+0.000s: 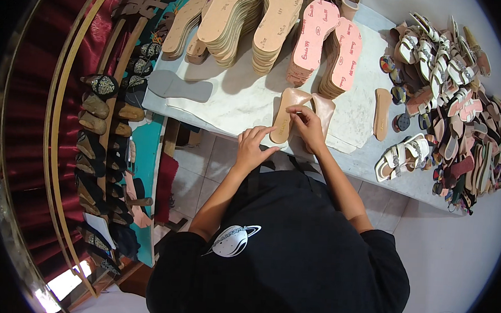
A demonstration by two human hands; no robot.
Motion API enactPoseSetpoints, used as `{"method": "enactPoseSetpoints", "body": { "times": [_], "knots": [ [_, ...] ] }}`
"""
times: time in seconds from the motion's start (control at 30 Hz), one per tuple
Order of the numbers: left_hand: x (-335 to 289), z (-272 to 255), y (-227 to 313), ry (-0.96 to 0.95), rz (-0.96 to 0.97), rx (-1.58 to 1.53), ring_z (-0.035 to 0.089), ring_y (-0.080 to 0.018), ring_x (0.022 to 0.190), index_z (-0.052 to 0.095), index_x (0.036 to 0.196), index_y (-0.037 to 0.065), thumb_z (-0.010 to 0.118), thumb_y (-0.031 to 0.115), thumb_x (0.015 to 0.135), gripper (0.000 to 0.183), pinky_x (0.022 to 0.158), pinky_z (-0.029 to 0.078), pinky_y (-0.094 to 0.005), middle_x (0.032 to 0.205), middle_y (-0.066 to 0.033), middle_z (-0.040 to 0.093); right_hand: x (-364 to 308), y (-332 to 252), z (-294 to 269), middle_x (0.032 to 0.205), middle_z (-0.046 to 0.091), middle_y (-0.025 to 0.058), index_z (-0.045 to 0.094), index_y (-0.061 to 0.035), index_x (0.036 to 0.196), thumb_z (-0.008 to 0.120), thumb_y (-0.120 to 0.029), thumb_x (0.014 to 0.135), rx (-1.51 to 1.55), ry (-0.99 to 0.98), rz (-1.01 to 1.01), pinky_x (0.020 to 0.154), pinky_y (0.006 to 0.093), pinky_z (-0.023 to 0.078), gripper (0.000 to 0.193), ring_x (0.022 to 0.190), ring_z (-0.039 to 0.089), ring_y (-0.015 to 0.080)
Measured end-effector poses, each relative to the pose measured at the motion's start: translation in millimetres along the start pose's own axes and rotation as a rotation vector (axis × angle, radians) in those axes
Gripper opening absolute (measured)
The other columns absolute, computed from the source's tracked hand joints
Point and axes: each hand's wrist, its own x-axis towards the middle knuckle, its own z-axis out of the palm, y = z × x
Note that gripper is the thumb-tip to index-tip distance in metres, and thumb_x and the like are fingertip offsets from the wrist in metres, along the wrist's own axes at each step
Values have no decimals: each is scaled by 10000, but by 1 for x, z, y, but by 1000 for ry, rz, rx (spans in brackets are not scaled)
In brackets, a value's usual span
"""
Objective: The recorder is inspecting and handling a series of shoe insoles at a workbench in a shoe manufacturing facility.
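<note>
Near the table's front edge lies a tan insole (285, 114) with a dark print along its middle. A glossy pinkish-beige shoe piece (324, 110) lies just right of it, partly behind my right hand. My left hand (254, 147) rests at the edge with fingers stretched and thumb apart, its fingertips by the insole's lower end; it holds nothing I can see. Over the insole's right side, my right hand (310, 127) has thumb and forefinger drawn together. Whatever may be between those fingertips is too small to make out.
Stacks of tan sole shapes (231, 14) and pink printed ones (316, 32) line the table's back. A grey sole (180, 87) lies left, a single tan one (382, 113) right. White sandals (403, 158) and piled footwear fill the right end. A shoe rack (104, 149) stands left.
</note>
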Motion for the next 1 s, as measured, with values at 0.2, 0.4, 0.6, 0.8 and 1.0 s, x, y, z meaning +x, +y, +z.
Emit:
{"method": "enactPoseSetpoints", "body": {
  "times": [0.2, 0.4, 0.6, 0.8, 1.0],
  "knots": [
    [0, -2, -1, -37, -2, 5, 505, -196, 982, 633, 1059, 188, 746, 333, 650, 449, 858, 321, -345, 1022, 12, 576, 2, -4, 1, 969, 600, 55, 615, 1, 1000, 531, -7, 860, -30, 4, -12, 708, 222, 438, 163, 791, 550, 98],
    [1, -2, -1, -43, -1, 9, 504, -191, 963, 647, 1039, 193, 745, 320, 655, 416, 850, 321, -344, 1015, 21, 575, 2, -2, 1, 978, 598, 63, 612, 8, 999, 527, -9, 862, -34, -2, 1, 723, 232, 443, 162, 808, 557, 110],
    [2, -2, -3, -40, 35, 22, 501, -174, 930, 667, 1004, 196, 747, 301, 657, 372, 838, 318, -334, 996, 38, 569, 2, -1, 1, 974, 599, 70, 610, 13, 998, 520, 1, 861, -21, -8, -19, 748, 240, 447, 164, 838, 568, 123],
    [1, 0, -6, -39, 65, 67, 499, -172, 906, 686, 962, 196, 740, 310, 663, 324, 825, 318, -329, 986, 40, 564, 1, -2, 1, 966, 601, 77, 609, 17, 993, 519, 6, 857, -64, -12, -20, 749, 243, 450, 164, 843, 574, 129],
    [1, 2, -7, -35, 60, 78, 499, -172, 903, 691, 958, 192, 735, 317, 669, 318, 819, 319, -328, 986, 39, 561, 1, -4, 2, 959, 608, 87, 610, 8, 992, 525, 24, 841, -123, -14, -53, 729, 256, 471, 174, 826, 600, 153]
  ]
}}
